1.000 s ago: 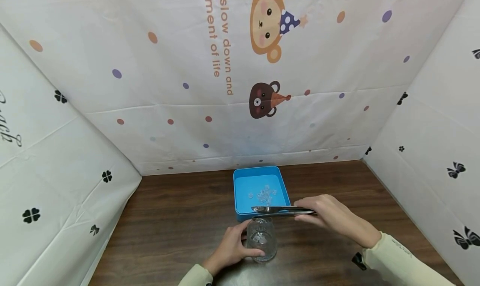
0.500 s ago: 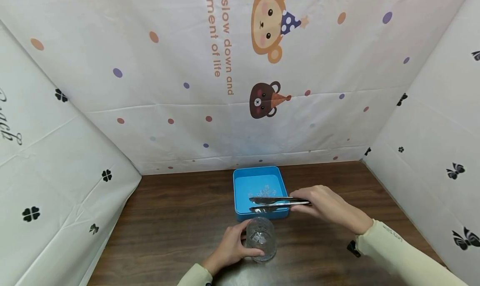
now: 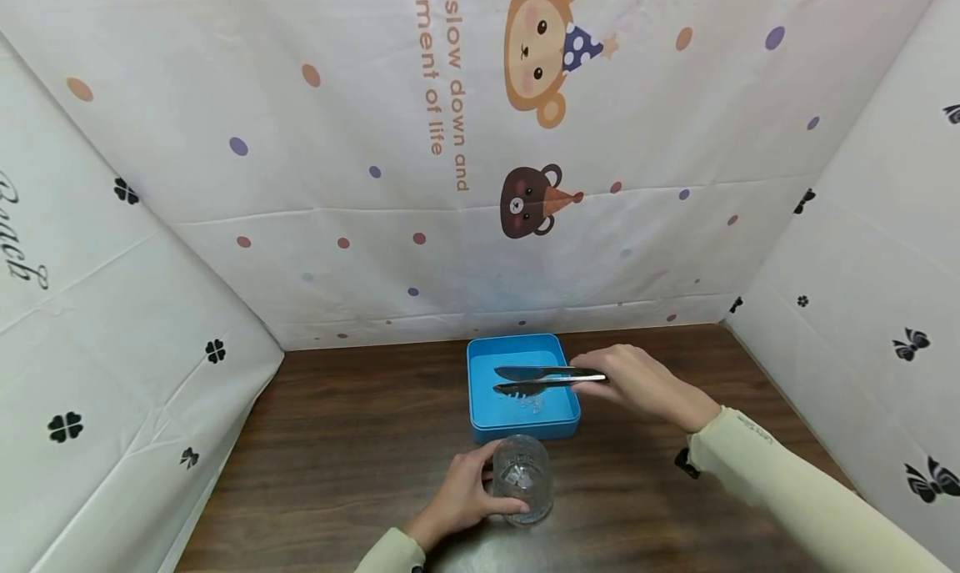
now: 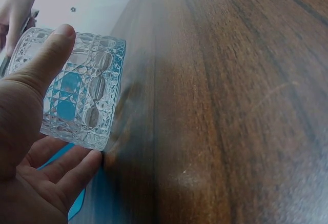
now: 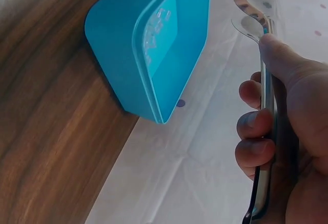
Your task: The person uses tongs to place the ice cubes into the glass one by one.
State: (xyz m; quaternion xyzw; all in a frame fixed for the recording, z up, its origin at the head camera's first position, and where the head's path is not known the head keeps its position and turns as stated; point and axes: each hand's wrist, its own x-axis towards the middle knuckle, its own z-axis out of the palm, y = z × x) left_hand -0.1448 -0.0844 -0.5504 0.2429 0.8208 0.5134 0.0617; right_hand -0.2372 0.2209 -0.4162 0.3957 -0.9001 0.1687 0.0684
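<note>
My left hand [image 3: 463, 496] grips a clear cut-glass tumbler [image 3: 522, 473] standing on the wooden table, thumb on the near side, fingers on the far side. Something pale shows low inside the glass in the head view; I cannot tell what it is. My right hand [image 3: 633, 383] holds metal serving tongs [image 3: 551, 381] above a blue square box [image 3: 525, 433]. Clear, ice-like pieces [image 3: 531, 404] lie in that box, partly hidden by the tongs. In the right wrist view the tongs' fork end and spoon end [image 5: 250, 28] stand apart, with nothing seen between them.
Brown wooden table [image 3: 360, 439] spreads around the box and glass. A white printed cloth [image 3: 360, 264] rises behind the table, and more cloth walls stand at left and right. The box sits near the back cloth, just beyond the glass.
My right hand has moved the tongs away from above the glass rim, forward over the blue box, and their ends have parted. My left hand and the glass have stayed in place.
</note>
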